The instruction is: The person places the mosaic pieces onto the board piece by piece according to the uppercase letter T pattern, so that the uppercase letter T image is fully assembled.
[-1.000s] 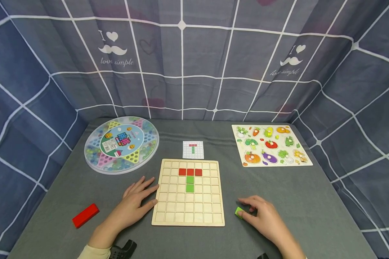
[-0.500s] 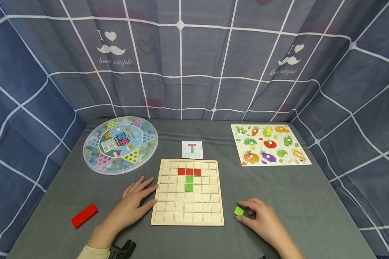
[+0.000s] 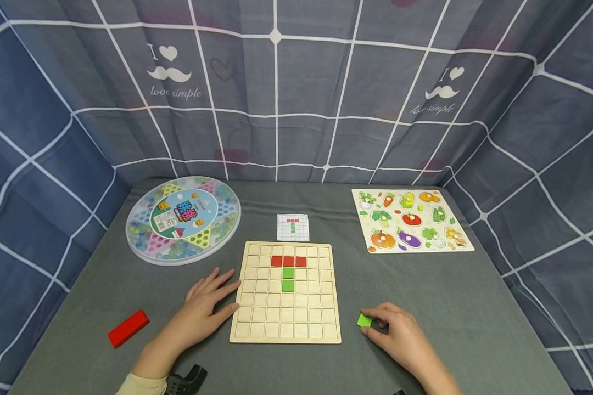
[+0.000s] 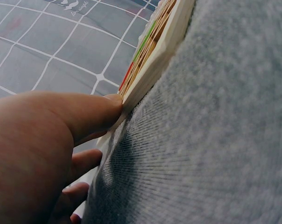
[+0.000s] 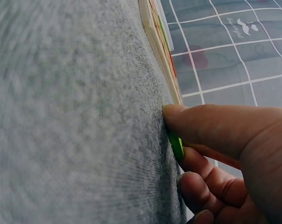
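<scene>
A square wooden grid board (image 3: 267, 315) lies in the middle of the table in the head view. Three red squares (image 3: 289, 261) form a row near its far side, with two green squares (image 3: 288, 279) in a column under the middle one. My left hand (image 3: 205, 310) rests on the cloth with fingers spread, thumb and fingertips at the board's left edge. To the right of the board, my right hand (image 3: 397, 332) pinches a small green block (image 3: 364, 320) between thumb and fingers, low at the cloth. The right wrist view shows that green block (image 5: 176, 145) between the thumb and a finger.
A small pattern card (image 3: 293, 227) with a red and green T lies behind the board. At the back left is a round marble game board (image 3: 217, 206), at the back right a vegetable puzzle (image 3: 395, 248). A red bar (image 3: 128, 328) lies left of my left hand.
My right thumb and fingers have shifted around the green block, which has turned a little and shows more of its face. My left hand stays at the board's edge.
</scene>
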The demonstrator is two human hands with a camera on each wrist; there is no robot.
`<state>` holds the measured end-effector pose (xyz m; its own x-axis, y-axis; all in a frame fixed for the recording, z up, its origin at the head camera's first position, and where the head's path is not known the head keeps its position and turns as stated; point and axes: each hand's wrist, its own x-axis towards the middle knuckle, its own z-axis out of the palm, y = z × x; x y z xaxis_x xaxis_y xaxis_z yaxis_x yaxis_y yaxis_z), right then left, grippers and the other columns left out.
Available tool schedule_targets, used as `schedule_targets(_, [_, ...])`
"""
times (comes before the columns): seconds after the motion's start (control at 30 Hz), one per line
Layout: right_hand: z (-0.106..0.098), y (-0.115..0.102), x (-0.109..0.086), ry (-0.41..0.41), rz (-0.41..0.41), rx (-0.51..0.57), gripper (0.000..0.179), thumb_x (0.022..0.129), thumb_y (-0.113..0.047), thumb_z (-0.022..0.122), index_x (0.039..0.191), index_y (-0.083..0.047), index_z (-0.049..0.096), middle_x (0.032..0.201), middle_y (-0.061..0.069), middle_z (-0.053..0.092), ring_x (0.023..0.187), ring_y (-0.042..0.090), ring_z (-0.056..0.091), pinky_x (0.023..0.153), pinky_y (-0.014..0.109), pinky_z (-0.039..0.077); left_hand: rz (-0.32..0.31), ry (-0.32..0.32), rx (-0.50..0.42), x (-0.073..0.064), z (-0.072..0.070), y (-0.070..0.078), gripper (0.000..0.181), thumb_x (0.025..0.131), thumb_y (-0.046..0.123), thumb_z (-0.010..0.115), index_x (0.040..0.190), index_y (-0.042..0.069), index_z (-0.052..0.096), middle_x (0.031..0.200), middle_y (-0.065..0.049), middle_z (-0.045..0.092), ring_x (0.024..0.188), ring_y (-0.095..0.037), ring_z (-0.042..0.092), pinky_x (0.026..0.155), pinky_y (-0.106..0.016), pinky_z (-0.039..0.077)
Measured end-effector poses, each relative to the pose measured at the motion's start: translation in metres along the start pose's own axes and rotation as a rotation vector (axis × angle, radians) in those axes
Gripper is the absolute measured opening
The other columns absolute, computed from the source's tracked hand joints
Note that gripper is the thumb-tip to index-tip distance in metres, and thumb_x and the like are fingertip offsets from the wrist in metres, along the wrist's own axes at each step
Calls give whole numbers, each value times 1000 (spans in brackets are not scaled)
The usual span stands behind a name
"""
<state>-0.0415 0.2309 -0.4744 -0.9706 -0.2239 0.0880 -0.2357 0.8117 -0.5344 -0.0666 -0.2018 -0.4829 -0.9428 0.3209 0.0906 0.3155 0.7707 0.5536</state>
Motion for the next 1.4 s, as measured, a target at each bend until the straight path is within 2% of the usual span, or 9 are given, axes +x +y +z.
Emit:
schedule_targets(0.23, [-1,-2,8,3,-63,-12,27,76,-20,88,100,-24,78,87,-19,59,71,-2,51,63,23,46,-3,-2,2,0,1,-1,53,93,37,70,141,15,59,153,-7,41,145,-38,23,109,-66,12])
schedule_targets(0.6, [-3,-22,39,-45,-196,-20,27,80,-24,85,106,-20,78,91,-19,60,73,2,51,64,23,45,9,0,3,0,1,-1,53,93,38,69,140,16,59,154,-6,40,145,-38,23,109,-65,13])
schedule_targets(0.9, [10,-47,67,-123,-329,14,27,83,-25,82,108,-17,77,98,-11,63,75,5,54,65,23,47,-8,-3,3,-1,-1,0,53,93,38,69,141,16,59,154,-6,40,145,-38,23,109,-65,12])
schedule_targets(1.27, [34,-73,89,-148,-471,28,24,84,-25,81,105,-16,78,95,-10,65,76,4,55,70,21,47,0,1,8,-1,-1,0,52,93,36,70,140,15,59,153,-8,41,145,-39,23,109,-65,12])
schedule_targets(1.4, [42,-80,94,-165,-496,34,24,84,-25,81,106,-16,78,95,-9,65,78,4,56,72,20,47,-1,-1,11,0,0,-1,53,93,36,70,140,15,59,153,-7,41,145,-39,23,109,-65,12])
